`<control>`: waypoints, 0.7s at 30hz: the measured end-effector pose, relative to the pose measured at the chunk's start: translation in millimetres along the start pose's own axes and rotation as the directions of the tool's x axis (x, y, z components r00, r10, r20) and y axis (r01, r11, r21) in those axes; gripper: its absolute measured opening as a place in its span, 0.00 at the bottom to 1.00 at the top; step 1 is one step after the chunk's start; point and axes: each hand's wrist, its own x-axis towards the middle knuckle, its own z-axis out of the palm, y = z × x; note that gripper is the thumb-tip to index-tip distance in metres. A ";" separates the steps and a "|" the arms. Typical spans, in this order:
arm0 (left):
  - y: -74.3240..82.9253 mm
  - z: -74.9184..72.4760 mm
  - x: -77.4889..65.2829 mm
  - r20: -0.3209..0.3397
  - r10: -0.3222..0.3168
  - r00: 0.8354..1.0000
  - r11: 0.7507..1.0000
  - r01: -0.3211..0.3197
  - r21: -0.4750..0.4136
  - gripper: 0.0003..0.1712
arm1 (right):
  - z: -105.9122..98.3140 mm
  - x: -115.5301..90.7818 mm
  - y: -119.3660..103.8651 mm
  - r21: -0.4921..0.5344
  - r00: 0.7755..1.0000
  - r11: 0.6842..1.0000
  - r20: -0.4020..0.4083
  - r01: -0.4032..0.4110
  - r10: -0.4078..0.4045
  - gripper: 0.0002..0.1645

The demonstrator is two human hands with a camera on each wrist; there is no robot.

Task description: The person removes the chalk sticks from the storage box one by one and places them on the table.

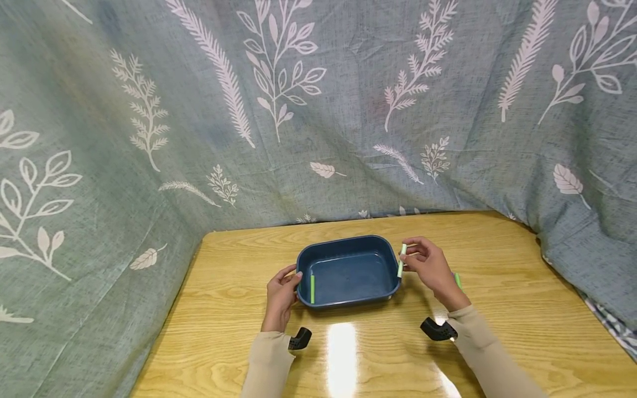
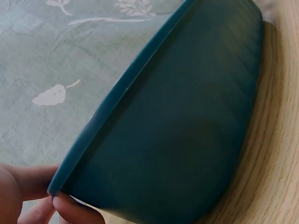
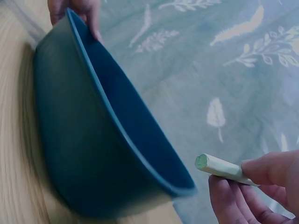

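A dark blue plastic tub (image 1: 355,276) stands on the wooden table. My left hand (image 1: 281,296) pinches its left rim between thumb and fingers, as the left wrist view also shows. Inside the tub, along its left end, lies a bright green stick (image 1: 312,289). Just beyond the tub's right rim, my right hand (image 1: 429,267) pinches a pale green chalk stick (image 3: 222,167) between thumb and fingertips. In the right wrist view, the chalk's end points toward the tub, apart from the rim.
Behind my right wrist, a green piece (image 1: 458,281) lies on the table, partly hidden. A leaf-patterned grey-green cloth (image 1: 323,110) hangs behind the table (image 1: 229,276) and along both sides. A black device (image 1: 439,329) is worn at my right wrist, with another (image 1: 301,338) at the left.
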 end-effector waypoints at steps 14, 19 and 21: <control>0.4 0.5 0.2 0.001 -0.003 1.000 1.000 0.003 0.002 0.21 | -40.1 -14.1 14.5 -0.077 0.999 0.997 -0.030 -0.026 0.024 0.25; -0.1 0.4 0.3 0.001 0.001 1.000 1.000 -0.001 -0.002 0.21 | -54.3 -21.1 19.0 -0.135 0.998 0.990 -0.051 -0.049 0.042 0.27; -0.4 0.3 0.6 -0.002 0.004 1.000 1.000 -0.004 -0.002 0.20 | -60.3 -24.2 21.1 -0.161 0.997 0.986 -0.062 -0.053 0.044 0.27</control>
